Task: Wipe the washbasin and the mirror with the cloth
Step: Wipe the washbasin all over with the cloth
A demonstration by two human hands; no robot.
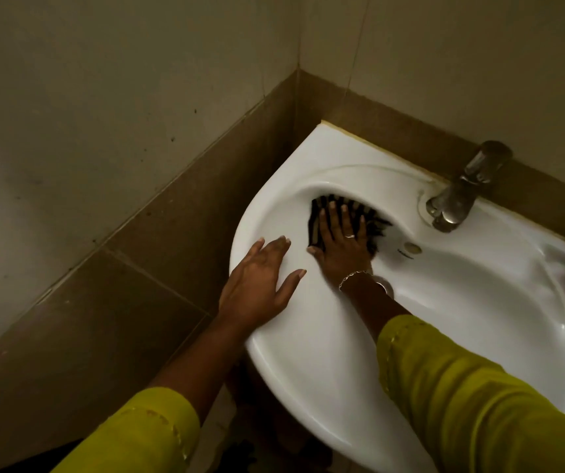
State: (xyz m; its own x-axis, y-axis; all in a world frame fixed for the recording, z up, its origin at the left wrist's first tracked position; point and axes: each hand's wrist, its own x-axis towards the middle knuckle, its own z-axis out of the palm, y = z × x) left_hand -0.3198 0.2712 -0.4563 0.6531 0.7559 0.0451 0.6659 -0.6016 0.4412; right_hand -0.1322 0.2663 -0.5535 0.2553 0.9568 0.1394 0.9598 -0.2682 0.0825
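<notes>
A white washbasin [325, 370] is fixed in the corner of the wall. A dark cloth [318, 213] lies against the inner left slope of the bowl. My right hand [340, 240] presses flat on it with straight, spread fingers, a ring on one finger and a bracelet at the wrist. My left hand [260, 285] rests flat on the basin's left rim, fingers straight, thumb spread toward the bowl. Both forearms wear yellow-green sleeves. The mirror is out of view.
A metal tap [462, 196] stands on the basin's back ledge at the right. The overflow hole [412, 248] sits below it, and the drain [385, 285] is partly hidden by my right wrist. Brown tiled walls [171, 240] close in on the left and behind.
</notes>
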